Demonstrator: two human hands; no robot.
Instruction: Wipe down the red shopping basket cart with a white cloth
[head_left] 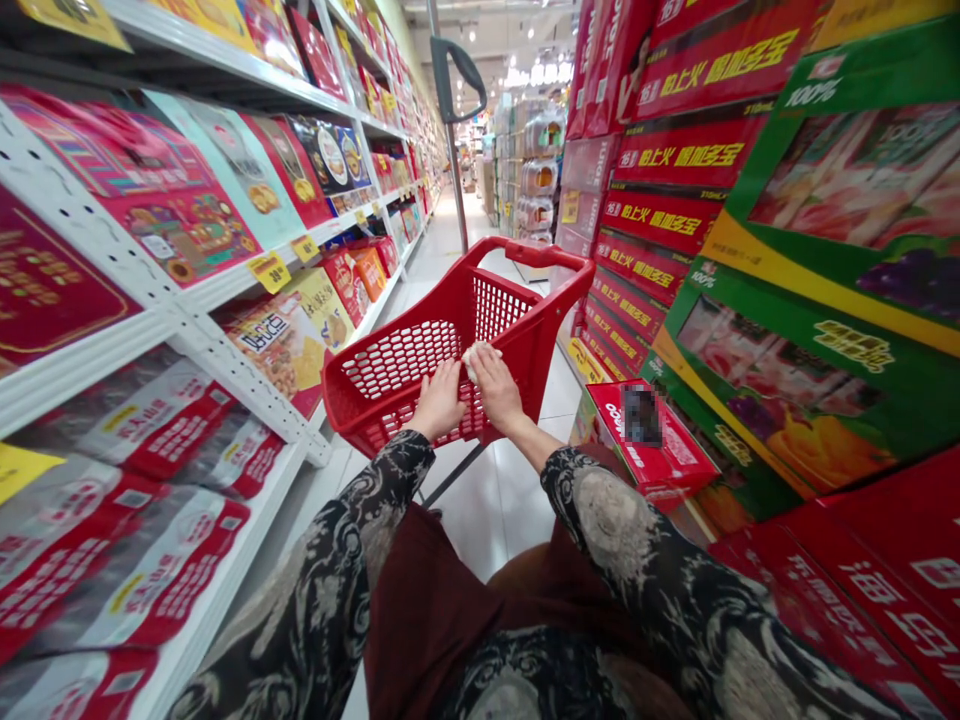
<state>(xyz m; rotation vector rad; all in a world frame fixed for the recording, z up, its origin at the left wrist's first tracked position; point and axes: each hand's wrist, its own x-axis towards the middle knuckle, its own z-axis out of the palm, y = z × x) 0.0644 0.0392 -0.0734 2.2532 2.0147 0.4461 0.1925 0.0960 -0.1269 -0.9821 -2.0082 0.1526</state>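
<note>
In front of me stands a red plastic shopping basket (390,365) with perforated walls and a raised red handle (536,252). My left hand (439,400) is on its near side, fingers close together and bent over the edge. Beside it, my right hand (495,388) presses a crumpled white cloth or tissue (472,358) against the basket. The two hands almost touch. Both thumbs are mostly hidden. The basket's inside shows only in part, and a dark leg (454,475) slants down beneath it.
White shelves (225,285) with gift boxes run along the left, with packaged goods (150,570) low down. Stacked red drink cartons (660,215) and green fruit boxes (817,340) line the right. A red box (675,455) juts out there. Behind the basket rises a pole with a grey grip (442,80).
</note>
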